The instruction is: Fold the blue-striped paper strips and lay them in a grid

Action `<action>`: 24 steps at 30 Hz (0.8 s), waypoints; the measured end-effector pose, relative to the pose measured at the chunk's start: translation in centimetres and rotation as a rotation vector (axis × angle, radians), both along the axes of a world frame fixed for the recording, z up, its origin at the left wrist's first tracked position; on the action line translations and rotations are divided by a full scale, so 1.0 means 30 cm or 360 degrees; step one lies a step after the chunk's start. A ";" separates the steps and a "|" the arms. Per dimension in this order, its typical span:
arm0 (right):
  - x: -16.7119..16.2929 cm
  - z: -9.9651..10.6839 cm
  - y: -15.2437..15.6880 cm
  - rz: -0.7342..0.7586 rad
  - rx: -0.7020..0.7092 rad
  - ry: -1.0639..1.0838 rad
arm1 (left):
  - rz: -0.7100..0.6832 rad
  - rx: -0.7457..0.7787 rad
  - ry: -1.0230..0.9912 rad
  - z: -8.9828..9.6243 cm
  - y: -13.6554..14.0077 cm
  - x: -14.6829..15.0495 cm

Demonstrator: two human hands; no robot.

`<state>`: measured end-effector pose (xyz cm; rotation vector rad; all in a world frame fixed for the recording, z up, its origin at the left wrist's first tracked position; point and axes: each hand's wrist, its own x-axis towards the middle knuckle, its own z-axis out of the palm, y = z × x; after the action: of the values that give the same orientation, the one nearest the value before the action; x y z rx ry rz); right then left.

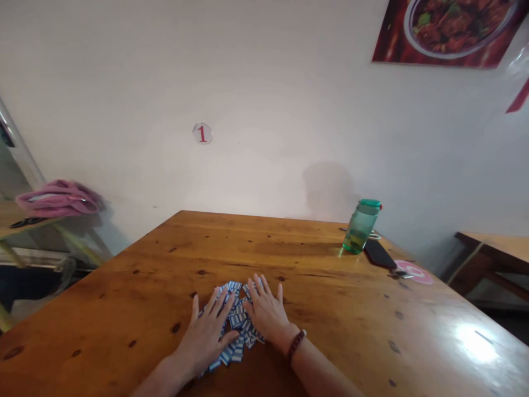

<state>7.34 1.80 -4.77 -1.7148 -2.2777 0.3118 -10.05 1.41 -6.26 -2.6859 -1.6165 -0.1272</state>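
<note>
A loose heap of small blue-and-white tiles (pixel 237 318) lies near the front of the wooden table, and what is printed on them is too small to read. My left hand (pixel 210 331) rests palm down over the left side of the heap, fingers spread. Over the right side lies my right hand (pixel 266 311), also flat with its fingers apart, a dark red bead bracelet on the wrist. Tiles show between the two hands and below them; those under the palms are hidden. Neither hand grips anything.
On the wooden table (pixel 330 309), a green water bottle (pixel 361 227) stands at the back right. Beside it lie a dark phone (pixel 379 253), a pink round disc (pixel 414 272) and keys. A white wall rises behind. Pink cloth (pixel 60 198) lies on a bench at left.
</note>
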 end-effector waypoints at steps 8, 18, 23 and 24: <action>-0.005 -0.010 -0.098 0.0406 -0.0049 0.0054 | 0.0233 -0.0036 0.0047 0.017 0.029 -0.070; 0.046 0.052 -0.090 0.0175 0.0049 0.1299 | 0.0063 -0.0152 -0.0031 0.035 0.042 0.075; 0.138 -0.022 -0.001 -0.0279 0.0383 0.1446 | -0.0328 -0.0156 -0.0046 0.053 0.049 0.195; 0.149 -0.036 0.008 -0.0306 0.0411 0.1358 | -0.0289 -0.0137 -0.0048 0.057 0.065 0.191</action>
<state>11.82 2.04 -5.86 -1.2973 -1.4526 0.5489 -4.31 3.37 -4.55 -2.9068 -1.4140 -0.1011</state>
